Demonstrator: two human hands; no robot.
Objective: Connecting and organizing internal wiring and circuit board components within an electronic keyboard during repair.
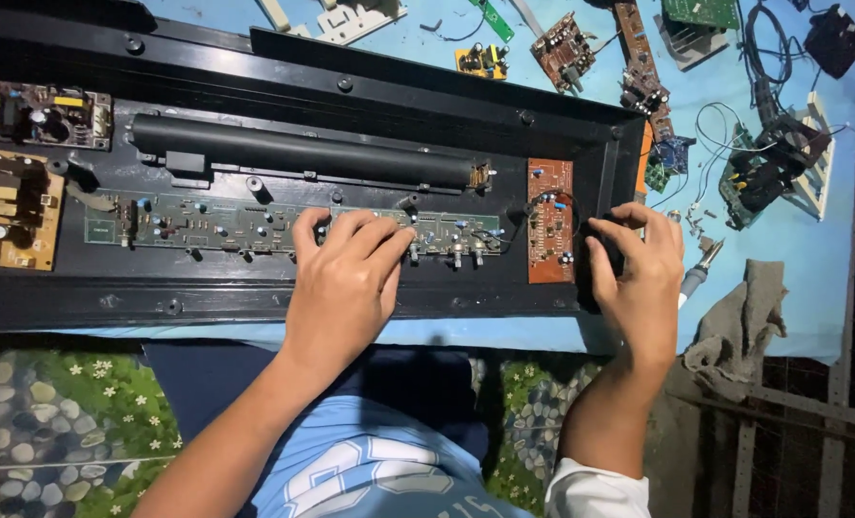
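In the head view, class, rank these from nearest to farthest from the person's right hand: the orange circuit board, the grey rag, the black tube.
From the right hand:
1. Orange circuit board, just to its left inside the black case.
2. Grey rag, off to its right on the blue surface.
3. Black tube, far left along the case's upper part.

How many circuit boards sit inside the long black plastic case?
4: long green circuit board under the left hand, orange-brown board by the right hand, and two boards at the case's left end.
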